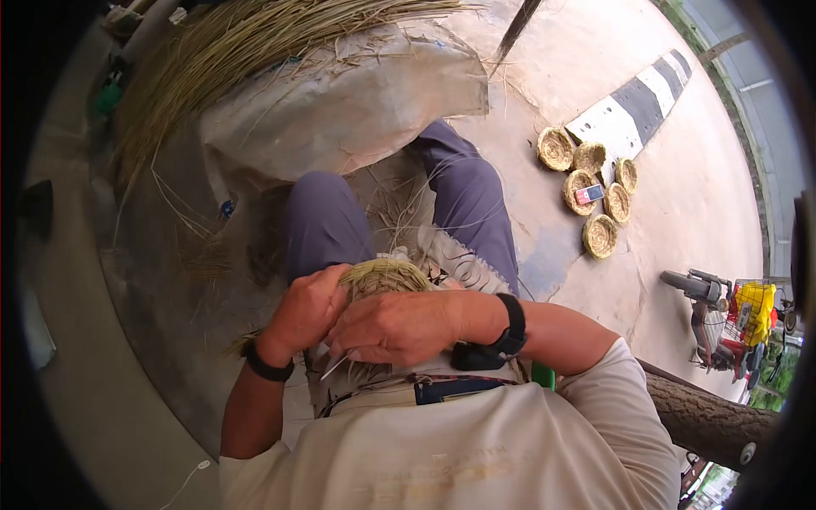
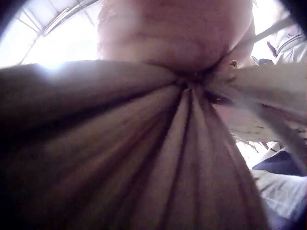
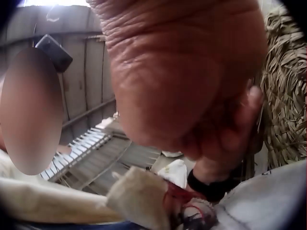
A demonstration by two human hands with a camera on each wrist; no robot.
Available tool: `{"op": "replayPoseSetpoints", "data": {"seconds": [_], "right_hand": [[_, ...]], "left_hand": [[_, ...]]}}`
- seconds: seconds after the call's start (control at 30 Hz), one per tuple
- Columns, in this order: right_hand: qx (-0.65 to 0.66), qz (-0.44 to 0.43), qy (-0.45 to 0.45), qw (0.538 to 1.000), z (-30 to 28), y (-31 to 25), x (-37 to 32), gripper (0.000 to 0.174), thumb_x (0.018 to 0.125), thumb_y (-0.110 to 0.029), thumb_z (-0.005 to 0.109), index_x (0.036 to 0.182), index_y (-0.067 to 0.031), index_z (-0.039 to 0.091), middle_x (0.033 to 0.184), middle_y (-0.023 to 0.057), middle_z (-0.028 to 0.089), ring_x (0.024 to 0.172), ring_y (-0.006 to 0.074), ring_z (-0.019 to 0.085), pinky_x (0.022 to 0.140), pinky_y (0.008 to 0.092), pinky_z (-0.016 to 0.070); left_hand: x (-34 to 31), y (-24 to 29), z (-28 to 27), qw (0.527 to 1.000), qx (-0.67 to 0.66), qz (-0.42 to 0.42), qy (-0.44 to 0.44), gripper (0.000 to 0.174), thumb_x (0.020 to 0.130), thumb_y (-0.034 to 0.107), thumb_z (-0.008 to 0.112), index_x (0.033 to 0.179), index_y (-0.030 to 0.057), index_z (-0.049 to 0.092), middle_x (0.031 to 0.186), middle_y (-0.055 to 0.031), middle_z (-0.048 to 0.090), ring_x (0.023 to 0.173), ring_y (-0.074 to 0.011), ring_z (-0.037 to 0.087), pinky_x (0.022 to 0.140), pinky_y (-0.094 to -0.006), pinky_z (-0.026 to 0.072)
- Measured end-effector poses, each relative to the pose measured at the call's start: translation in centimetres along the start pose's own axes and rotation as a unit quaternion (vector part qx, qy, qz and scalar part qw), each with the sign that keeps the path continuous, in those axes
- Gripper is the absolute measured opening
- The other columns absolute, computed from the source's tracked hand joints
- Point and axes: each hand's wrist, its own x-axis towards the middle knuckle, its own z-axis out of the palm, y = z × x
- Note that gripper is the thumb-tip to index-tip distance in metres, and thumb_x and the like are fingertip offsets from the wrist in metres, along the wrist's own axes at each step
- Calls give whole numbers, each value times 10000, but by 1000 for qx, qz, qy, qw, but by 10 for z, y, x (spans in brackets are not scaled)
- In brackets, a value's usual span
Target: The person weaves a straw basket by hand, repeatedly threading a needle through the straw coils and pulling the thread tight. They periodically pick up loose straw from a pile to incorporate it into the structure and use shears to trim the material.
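Note:
A partly woven straw basket (image 1: 387,276) lies in the person's lap, its coiled side filling the right edge of the right wrist view. The left hand (image 1: 310,306) grips the basket's near-left edge, fingers curled against the straw. Close beside it, the right hand (image 1: 395,327) has its fingers bent in, and a thin, pale, needle-like tool (image 1: 336,367) sticks out below them. Gathered straw strands (image 2: 144,158) fan out large in the left wrist view. The right hand's palm side (image 3: 177,72) hides most of the fingertips in the right wrist view.
Several small finished baskets (image 1: 600,236) sit on the floor at right, one with a phone-like object (image 1: 589,195) in it. A long straw bundle (image 1: 229,51) lies over a sheet (image 1: 357,110) ahead. A striped ramp (image 1: 637,106) and a parked bike (image 1: 714,323) stand farther right.

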Motion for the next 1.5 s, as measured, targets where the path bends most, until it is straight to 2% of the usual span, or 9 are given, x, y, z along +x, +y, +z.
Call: {"op": "replayPoseSetpoints", "data": {"seconds": [0.23,0.37,0.43,0.53,0.67,0.83,0.97,1.07,1.5], "right_hand": [[10,31,-52,998,-4,6,-5,232,1041,-107,621,1225,8,703,1346,221,674,1246,389,650,1070,457,521],[-106,25,85,990,-30,-25,-28,224,1031,-81,622,1222,-4,711,1326,206,686,1260,378,645,1046,459,536],[-143,169,97,970,-58,-43,-56,182,1034,-130,632,1109,18,709,1172,213,719,1187,375,667,970,456,557],[-189,390,284,855,-90,-66,-105,254,1045,-146,638,1239,5,700,1087,202,725,1012,391,708,892,424,566],[-85,418,498,755,-109,-80,-166,335,1102,-169,581,1368,14,668,951,27,739,619,38,519,567,220,457],[-38,447,473,758,-98,-94,-191,262,1087,-112,580,1295,-2,696,902,14,722,603,28,512,533,209,428],[-35,418,391,819,-79,-102,-164,247,1030,-103,623,1255,-31,695,810,47,705,631,98,635,560,295,519],[-137,245,298,912,-48,-84,-120,164,1029,-143,630,1158,-45,652,746,171,681,670,392,690,614,466,535],[-240,282,287,883,-14,-48,-55,178,959,-201,663,1024,-63,570,651,175,632,625,443,667,552,552,520]], "left_hand": [[15,6,-7,998,-29,-44,-37,255,993,193,676,1098,-37,707,937,-260,736,885,-409,760,750,-436,583],[16,0,-8,993,-10,-113,8,231,989,200,695,1004,-30,703,826,-256,697,759,-396,740,663,-429,556],[10,-8,-12,991,7,-109,80,214,1000,184,681,984,-30,692,796,-259,676,721,-395,724,644,-425,546],[4,-24,-36,979,77,-92,165,209,1010,178,671,1008,-30,696,791,-237,694,679,-349,713,643,-417,548],[4,-15,-72,961,38,-112,248,211,1015,150,641,1084,-40,702,814,-205,717,702,-254,708,667,-403,548],[-2,-20,-95,945,121,-119,279,246,1036,114,565,1159,-53,696,884,-205,731,795,-222,700,736,-392,552],[-1,-11,-76,960,107,-129,222,292,1059,142,547,1215,-81,655,949,-215,735,818,-244,677,772,-401,546],[17,3,-50,975,93,-55,192,303,1071,160,561,1231,-81,652,962,-203,741,840,-242,688,780,-391,548],[41,77,-12,991,43,-45,119,276,1024,131,566,1209,-39,681,987,-219,751,891,-321,741,801,-424,561]]}}
